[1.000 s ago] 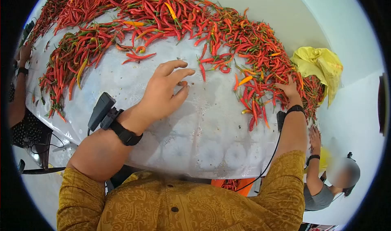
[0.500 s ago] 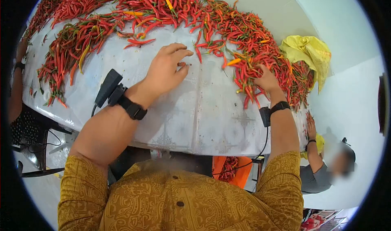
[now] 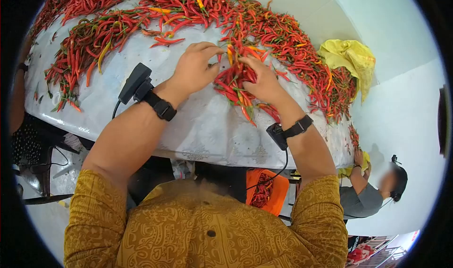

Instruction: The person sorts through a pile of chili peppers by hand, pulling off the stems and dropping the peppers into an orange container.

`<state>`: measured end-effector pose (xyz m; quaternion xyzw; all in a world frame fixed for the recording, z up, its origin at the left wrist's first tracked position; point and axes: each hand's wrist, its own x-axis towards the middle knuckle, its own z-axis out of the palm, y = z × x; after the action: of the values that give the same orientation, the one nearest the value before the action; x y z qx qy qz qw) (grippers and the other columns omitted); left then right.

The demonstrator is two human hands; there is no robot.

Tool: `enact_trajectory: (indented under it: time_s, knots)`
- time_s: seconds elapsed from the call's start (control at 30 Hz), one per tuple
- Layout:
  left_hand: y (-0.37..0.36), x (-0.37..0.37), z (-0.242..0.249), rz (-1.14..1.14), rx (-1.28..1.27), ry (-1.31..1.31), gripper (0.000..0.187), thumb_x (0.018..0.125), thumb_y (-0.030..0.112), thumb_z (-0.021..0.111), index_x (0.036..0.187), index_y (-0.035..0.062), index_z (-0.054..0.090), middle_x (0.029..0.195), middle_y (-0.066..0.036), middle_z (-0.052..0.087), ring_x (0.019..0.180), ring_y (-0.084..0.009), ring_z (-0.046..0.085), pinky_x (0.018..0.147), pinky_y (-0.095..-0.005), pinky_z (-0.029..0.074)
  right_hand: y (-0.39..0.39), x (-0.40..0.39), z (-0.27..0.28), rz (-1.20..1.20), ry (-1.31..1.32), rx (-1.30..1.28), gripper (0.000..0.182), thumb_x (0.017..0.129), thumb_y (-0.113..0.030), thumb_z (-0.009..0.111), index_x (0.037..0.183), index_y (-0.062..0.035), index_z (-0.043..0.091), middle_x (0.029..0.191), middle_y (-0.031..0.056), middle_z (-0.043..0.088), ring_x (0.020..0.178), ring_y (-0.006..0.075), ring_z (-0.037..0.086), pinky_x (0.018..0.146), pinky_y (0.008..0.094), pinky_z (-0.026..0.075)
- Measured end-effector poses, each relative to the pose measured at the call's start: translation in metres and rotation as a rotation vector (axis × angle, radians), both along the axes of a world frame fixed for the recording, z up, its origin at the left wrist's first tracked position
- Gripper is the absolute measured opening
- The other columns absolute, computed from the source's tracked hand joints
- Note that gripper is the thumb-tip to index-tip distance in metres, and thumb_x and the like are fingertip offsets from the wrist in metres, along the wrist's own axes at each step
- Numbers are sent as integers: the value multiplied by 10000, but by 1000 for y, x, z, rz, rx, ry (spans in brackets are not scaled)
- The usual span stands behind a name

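Note:
A bunch of red chillies [image 3: 230, 83], with a few orange ones, lies on the white tablecloth [image 3: 198, 136] between my two hands. My right hand [image 3: 264, 82] curls over the right side of this bunch, its fingers and thumb gripping some chillies. Just left of the same bunch is my left hand [image 3: 196, 68], fingers bent forward and thumb apart, with nothing seen in it. Its fingertips come close to the chillies; whether they touch cannot be made out. A long heap of red chillies [image 3: 288, 41] curves around the far and right sides of the table.
Another chilli pile [image 3: 78, 55] spreads at the left. A yellow sack [image 3: 351, 62] stands behind the right heap. Below the table edge is an orange container [image 3: 278, 195] holding chillies. One co-worker [image 3: 365, 199] is at the right; another person's arm [image 3: 19, 98] shows at the far left.
My right hand has moved left from the right heap, bringing a bunch of chillies to the middle beside my left hand. My left hand has barely moved. The view has shifted slightly.

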<state>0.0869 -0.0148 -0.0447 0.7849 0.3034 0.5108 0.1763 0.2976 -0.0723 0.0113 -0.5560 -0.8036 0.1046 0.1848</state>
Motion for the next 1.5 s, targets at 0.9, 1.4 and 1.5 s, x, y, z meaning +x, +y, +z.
enact_trajectory:
  time_s: [0.9,1.4,1.5]
  knots:
    - [-9,-5,3,-93,28,310,373,734,281,649,1070,120,638,1148,-119,575,1126,-327,484,952,-436,391,92,8,-11,112,-336,-16,630,782,-364,624,1331,-133,418,1349,166,436,1231,299,428,1016,391,335]
    - [-26,-2,8,-360,1,430,450,752,334,670,1170,184,597,1332,-70,464,1287,-332,343,985,-617,266,-39,19,-19,-83,-318,-105,679,835,-425,536,1400,-129,301,1441,188,271,1312,406,253,1074,486,219]
    - [-32,-6,12,-336,19,546,449,757,346,668,1179,212,591,1358,-26,439,1317,-320,301,960,-683,218,-47,0,-14,-65,-229,-126,669,835,-430,537,1398,-148,309,1445,177,269,1315,409,244,1075,486,217]
